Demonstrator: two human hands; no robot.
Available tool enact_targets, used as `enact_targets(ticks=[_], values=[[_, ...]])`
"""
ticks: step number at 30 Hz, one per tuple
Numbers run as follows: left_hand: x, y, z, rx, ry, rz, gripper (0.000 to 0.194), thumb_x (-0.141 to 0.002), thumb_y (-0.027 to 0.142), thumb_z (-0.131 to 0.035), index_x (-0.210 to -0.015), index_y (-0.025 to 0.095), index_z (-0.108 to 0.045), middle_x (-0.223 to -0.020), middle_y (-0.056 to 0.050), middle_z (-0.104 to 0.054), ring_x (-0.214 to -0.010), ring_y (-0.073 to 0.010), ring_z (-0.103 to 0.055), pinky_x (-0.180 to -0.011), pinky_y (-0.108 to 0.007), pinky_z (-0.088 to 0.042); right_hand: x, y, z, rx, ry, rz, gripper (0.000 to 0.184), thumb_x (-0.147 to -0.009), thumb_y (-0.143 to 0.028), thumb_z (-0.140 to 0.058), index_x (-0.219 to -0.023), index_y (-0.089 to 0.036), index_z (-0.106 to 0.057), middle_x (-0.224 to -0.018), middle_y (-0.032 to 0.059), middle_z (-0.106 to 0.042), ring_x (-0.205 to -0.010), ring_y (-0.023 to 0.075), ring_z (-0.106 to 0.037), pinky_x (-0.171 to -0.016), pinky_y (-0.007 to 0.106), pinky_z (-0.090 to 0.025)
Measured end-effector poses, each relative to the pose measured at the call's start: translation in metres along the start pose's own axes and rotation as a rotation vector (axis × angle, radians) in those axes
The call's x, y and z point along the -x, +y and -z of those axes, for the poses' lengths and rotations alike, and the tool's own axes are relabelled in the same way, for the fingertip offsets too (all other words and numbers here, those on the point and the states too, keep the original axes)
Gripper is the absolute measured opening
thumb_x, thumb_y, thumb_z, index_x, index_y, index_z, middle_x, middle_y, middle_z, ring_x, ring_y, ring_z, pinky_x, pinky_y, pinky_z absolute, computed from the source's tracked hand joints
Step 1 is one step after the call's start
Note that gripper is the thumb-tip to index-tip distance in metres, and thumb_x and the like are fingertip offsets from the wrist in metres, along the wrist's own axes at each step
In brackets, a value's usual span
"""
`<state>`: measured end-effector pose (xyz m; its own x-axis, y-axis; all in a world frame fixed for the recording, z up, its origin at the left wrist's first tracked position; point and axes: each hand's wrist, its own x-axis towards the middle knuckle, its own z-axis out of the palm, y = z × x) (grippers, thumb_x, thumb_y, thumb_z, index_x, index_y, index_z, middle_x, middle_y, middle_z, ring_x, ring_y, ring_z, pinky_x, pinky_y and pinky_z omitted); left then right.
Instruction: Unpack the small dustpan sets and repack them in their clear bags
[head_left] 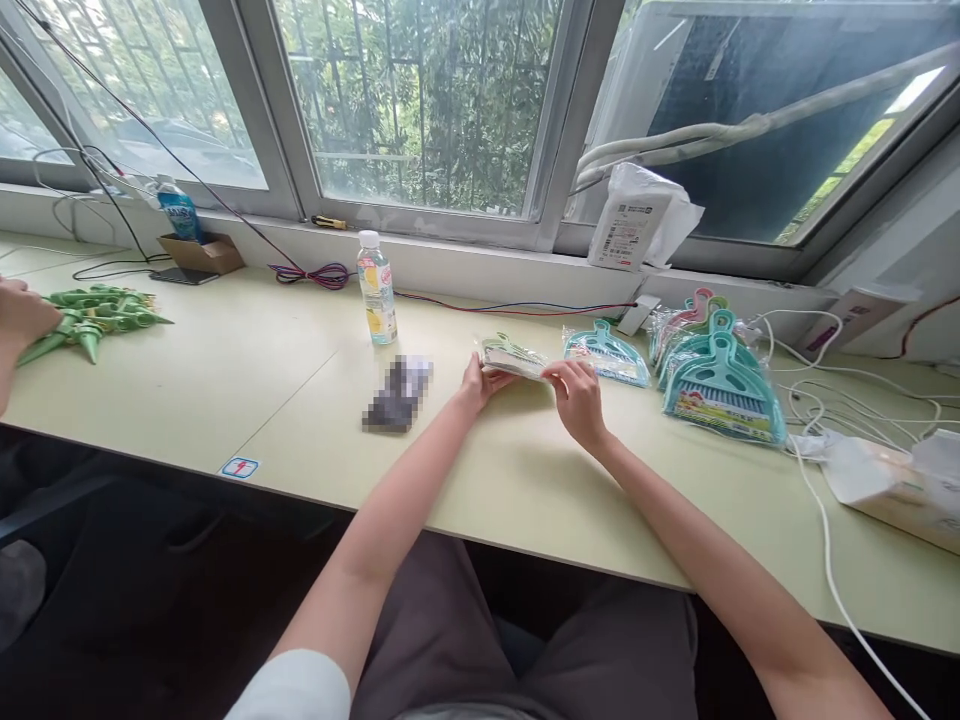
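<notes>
Both my hands hold a flat, clear-bagged green mini dustpan (514,358) at the table's middle. My left hand (478,385) pinches its left end, and my right hand (577,400) grips its right end. To the right lies a bagged teal dustpan (606,355), close to my right hand. Beyond it leans a stack of bagged teal and pink dustpans (720,390). Left of my hands are a blurred dark object (397,393) and a water bottle (376,288). At the far left, another person's hand (21,315) rests beside a pile of green plastic pieces (90,320).
The pale green table (247,400) runs along a window sill, its front edge close to my body. Coloured wires (309,276) and a cardboard box (201,254) lie at the back. White cables (847,395) and a tissue pack (885,490) occupy the right end.
</notes>
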<state>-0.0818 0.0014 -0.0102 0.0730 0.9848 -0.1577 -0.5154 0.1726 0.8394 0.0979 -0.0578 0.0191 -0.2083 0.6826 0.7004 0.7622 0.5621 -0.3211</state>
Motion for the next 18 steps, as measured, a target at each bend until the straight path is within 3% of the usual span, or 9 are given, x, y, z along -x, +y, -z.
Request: enact_targets(ticks=[2, 4, 7, 10, 14, 18], values=[[0.001, 0.004, 0.002, -0.020, -0.068, 0.038, 0.052, -0.091, 0.053, -0.034, -0.118, 0.015, -0.057, -0.103, -0.014, -0.070, -0.095, -0.0250, -0.067, -0.075, -0.038, -0.058, 0.016, 0.008, 0.005, -0.012, -0.104, 0.067, 0.029, -0.096, -0.026, -0.035, -0.092, -0.027, -0.064, -0.100, 0.0034, -0.068, -0.099, 0.0232, -0.055, -0.091, 0.037, -0.035], [0.002, 0.007, 0.001, -0.093, -0.106, 0.063, 0.051, -0.088, 0.055, -0.041, -0.114, 0.015, -0.060, -0.098, -0.013, -0.071, -0.091, -0.0248, -0.068, -0.073, -0.037, -0.058, 0.025, 0.016, 0.004, 0.003, -0.207, 0.102, 0.030, -0.096, -0.024, -0.035, -0.093, -0.028, -0.065, -0.101, 0.0030, -0.068, -0.100, 0.0225, -0.056, -0.090, 0.036, -0.035], [0.001, 0.008, 0.000, -0.249, -0.106, 0.121, 0.034, -0.084, 0.034, -0.054, -0.107, 0.010, -0.062, -0.086, -0.012, -0.072, -0.077, -0.0210, -0.068, -0.069, -0.033, -0.057, 0.026, 0.022, 0.002, 0.019, -0.330, 0.140, 0.027, -0.095, -0.022, -0.039, -0.093, -0.027, -0.066, -0.099, 0.0028, -0.069, -0.100, 0.0212, -0.058, -0.088, 0.034, -0.035], [0.001, 0.008, -0.002, -0.272, -0.082, 0.107, 0.029, -0.078, 0.018, -0.052, -0.104, 0.008, -0.062, -0.080, -0.010, -0.071, -0.069, -0.0173, -0.066, -0.067, -0.028, -0.056, 0.021, 0.022, 0.002, 0.024, -0.357, 0.143, 0.024, -0.094, -0.025, -0.043, -0.094, -0.025, -0.067, -0.096, 0.0034, -0.070, -0.094, 0.0199, -0.060, -0.088, 0.034, -0.035], [0.012, 0.013, -0.007, -0.198, -0.066, 0.012, 0.036, -0.074, 0.017, -0.053, -0.108, 0.010, -0.060, -0.082, -0.008, -0.071, -0.072, -0.0174, -0.067, -0.068, -0.029, -0.056, 0.016, 0.021, 0.003, -0.004, -0.350, -0.024, 0.029, -0.094, -0.034, -0.044, -0.086, -0.021, -0.069, -0.091, 0.0066, -0.071, -0.087, 0.0201, -0.062, -0.082, 0.033, -0.038], [0.031, 0.019, -0.018, -0.264, -0.114, -0.063, 0.041, -0.075, 0.023, -0.054, -0.114, 0.012, -0.060, -0.088, -0.009, -0.072, -0.084, -0.0218, -0.068, -0.074, -0.034, -0.057, 0.014, 0.025, 0.001, -0.344, -0.291, -0.322, 0.037, -0.093, -0.044, -0.039, -0.084, -0.021, -0.067, -0.084, 0.0046, -0.071, -0.075, 0.0168, -0.062, -0.073, 0.029, -0.044]])
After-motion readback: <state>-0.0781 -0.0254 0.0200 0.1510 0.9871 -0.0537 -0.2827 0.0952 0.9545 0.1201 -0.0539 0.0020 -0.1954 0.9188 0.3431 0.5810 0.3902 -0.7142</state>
